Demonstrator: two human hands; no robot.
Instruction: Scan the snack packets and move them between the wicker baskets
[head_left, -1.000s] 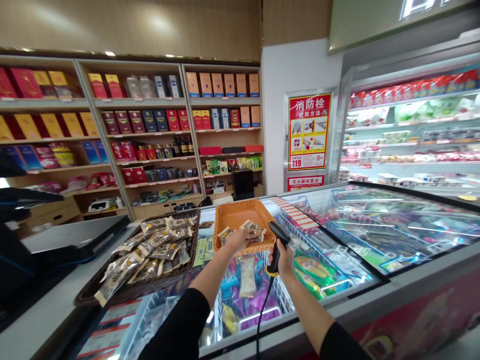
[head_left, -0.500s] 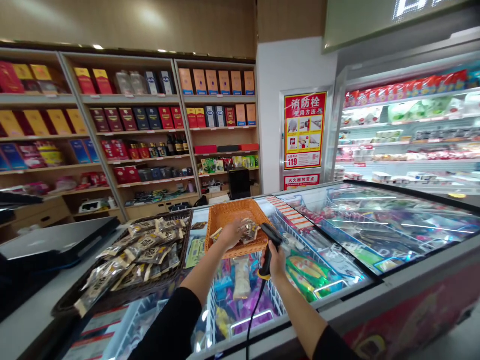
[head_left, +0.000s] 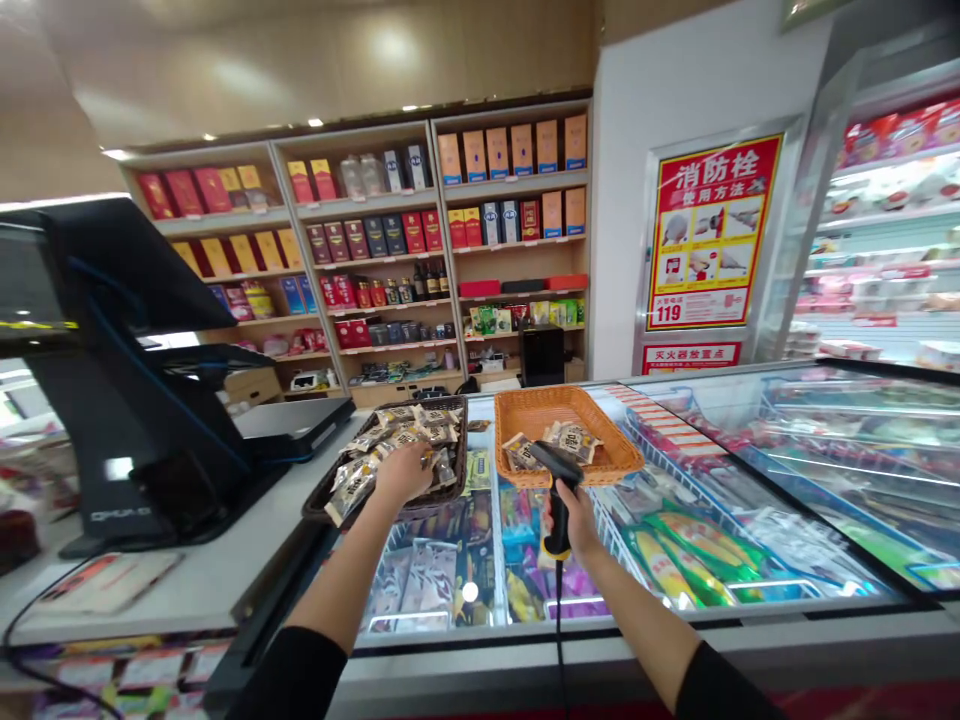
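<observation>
My left hand (head_left: 405,473) is over the dark woven basket (head_left: 316,508), touching the heap of small clear-and-cream snack packets (head_left: 356,483) in it. Its fingers point down among the packets and are mostly hidden, so whether they grip one is unclear. My right hand (head_left: 574,518) is wrapped round the handle of a black barcode scanner (head_left: 556,500) with a yellow base and a cable hanging down. The scanner's head overlaps the front of an orange woven basket (head_left: 615,432). A few of the same packets (head_left: 574,440) lie inside that basket.
Both baskets rest on the glass top of a chest freezer (head_left: 480,560) full of frozen goods. At left, a black till (head_left: 142,400) stands on a counter (head_left: 187,590). Behind are shelves of boxes (head_left: 394,240), a red fire-hydrant notice (head_left: 712,235) and a lit fridge at right.
My left hand has moved left from the orange basket to the packets in the dark basket. My right hand still holds the scanner. The view has swung left, bringing in the till.
</observation>
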